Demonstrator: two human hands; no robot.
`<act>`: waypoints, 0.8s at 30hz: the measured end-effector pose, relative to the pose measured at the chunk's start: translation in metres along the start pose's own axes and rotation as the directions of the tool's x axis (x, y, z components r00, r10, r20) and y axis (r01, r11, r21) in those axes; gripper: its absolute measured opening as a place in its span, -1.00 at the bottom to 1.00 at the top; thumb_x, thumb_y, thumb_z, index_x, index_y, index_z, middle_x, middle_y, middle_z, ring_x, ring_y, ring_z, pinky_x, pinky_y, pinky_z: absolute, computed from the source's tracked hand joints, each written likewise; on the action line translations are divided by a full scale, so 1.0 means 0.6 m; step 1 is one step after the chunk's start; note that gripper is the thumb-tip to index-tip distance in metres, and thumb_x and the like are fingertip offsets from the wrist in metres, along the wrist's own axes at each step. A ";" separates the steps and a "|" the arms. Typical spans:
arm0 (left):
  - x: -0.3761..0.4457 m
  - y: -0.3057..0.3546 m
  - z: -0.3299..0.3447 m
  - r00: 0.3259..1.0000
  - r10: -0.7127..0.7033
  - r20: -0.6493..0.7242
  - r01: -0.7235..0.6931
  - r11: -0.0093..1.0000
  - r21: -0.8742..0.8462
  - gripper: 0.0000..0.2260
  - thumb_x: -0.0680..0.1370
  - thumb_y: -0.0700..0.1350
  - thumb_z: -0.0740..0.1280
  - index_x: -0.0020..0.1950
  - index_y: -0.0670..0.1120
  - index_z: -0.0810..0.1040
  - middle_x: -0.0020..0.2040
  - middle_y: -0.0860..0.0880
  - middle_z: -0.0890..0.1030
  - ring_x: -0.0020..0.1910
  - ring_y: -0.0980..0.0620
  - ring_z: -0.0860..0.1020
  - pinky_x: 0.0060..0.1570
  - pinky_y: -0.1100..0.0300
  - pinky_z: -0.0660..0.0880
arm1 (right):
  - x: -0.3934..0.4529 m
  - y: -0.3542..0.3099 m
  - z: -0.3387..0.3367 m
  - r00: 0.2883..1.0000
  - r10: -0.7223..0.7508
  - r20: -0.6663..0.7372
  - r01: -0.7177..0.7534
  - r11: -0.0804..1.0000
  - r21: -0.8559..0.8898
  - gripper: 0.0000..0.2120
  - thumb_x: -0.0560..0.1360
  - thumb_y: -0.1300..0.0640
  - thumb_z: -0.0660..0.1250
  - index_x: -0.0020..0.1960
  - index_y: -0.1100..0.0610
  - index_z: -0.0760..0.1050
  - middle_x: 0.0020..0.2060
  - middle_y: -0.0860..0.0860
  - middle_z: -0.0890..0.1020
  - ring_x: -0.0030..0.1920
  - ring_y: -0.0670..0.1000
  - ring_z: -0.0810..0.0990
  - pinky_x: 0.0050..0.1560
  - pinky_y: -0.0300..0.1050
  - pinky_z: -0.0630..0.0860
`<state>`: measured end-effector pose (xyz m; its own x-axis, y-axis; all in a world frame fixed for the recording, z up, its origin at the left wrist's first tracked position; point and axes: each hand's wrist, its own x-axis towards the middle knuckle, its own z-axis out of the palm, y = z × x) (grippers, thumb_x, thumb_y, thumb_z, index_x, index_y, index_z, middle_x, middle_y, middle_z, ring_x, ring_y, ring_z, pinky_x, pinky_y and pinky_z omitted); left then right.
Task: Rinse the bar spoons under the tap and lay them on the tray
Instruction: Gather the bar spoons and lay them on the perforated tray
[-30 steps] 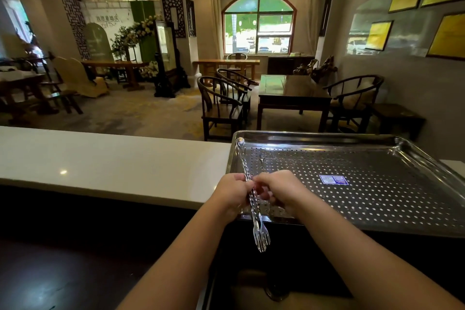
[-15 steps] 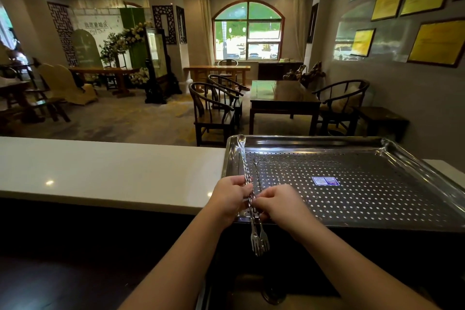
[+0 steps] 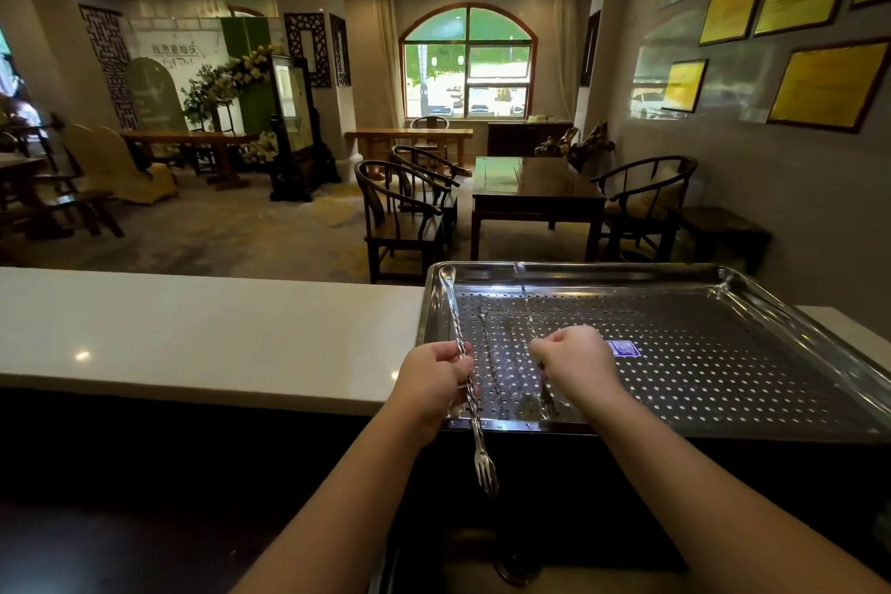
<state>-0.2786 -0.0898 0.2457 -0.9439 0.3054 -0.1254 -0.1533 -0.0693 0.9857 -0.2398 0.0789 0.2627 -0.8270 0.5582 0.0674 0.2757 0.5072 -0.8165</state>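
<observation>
left hand gripping bar spoon, right hand pinching second spoon

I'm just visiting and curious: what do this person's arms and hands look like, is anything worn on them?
Both forearms come in bare from the bottom edge of the head view. No sleeve, glove, watch, bracelet or ring shows on the left hand or the right hand. The parts of the arms nearer the body lie outside the picture, so any short sleeve cannot be seen.
</observation>
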 end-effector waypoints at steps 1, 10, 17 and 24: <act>-0.001 0.000 0.001 1.000 0.004 0.001 -0.004 1.000 0.005 -0.87 0.56 -0.32 0.26 -0.05 -0.15 0.56 -0.26 -0.09 0.53 -0.34 0.02 0.53 -0.26 0.14 0.59 | 0.010 0.002 -0.005 1.000 0.005 -0.007 -0.006 0.999 -0.047 -0.76 0.39 0.16 0.34 -0.41 0.24 0.53 -0.49 0.17 0.56 -0.44 0.05 0.44 -0.37 -0.16 0.29; 0.006 -0.003 0.004 1.000 -0.009 -0.003 0.009 0.999 0.038 -0.89 0.55 -0.33 0.28 -0.07 -0.17 0.57 -0.30 -0.07 0.51 -0.41 0.05 0.52 -0.21 0.09 0.59 | 0.052 0.022 0.012 0.997 0.073 0.013 -0.062 0.918 -0.391 -0.67 0.44 0.12 0.35 -0.44 0.17 0.35 -0.48 0.03 0.45 -0.47 -0.01 0.38 -0.51 -0.22 0.22; 0.007 -0.004 0.005 1.000 0.001 0.001 -0.001 0.998 0.065 -0.86 0.55 -0.33 0.28 -0.11 -0.14 0.59 -0.34 -0.03 0.54 -0.43 0.08 0.55 -0.22 0.09 0.60 | 0.052 0.018 0.040 0.997 0.055 0.063 -0.013 0.847 -0.531 -0.70 0.49 0.20 0.30 -0.40 0.15 0.37 -0.43 0.01 0.44 -0.32 0.07 0.48 -0.38 -0.20 0.33; 0.008 -0.004 0.002 1.000 -0.023 -0.002 0.023 0.997 0.071 -0.88 0.55 -0.31 0.28 -0.07 -0.15 0.59 -0.27 -0.08 0.55 -0.31 -0.01 0.54 -0.19 0.06 0.58 | 0.044 0.013 0.044 0.992 0.023 0.126 0.057 0.801 -0.596 -0.80 0.48 0.24 0.31 -0.31 0.17 0.44 -0.37 0.03 0.50 -0.28 0.09 0.52 -0.31 -0.17 0.42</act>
<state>-0.2824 -0.0870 0.2430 -0.9408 0.3048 -0.1481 -0.1537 0.0057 0.9881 -0.2724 0.0803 0.2430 -0.8756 0.4824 -0.0239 0.4655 0.8296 -0.3085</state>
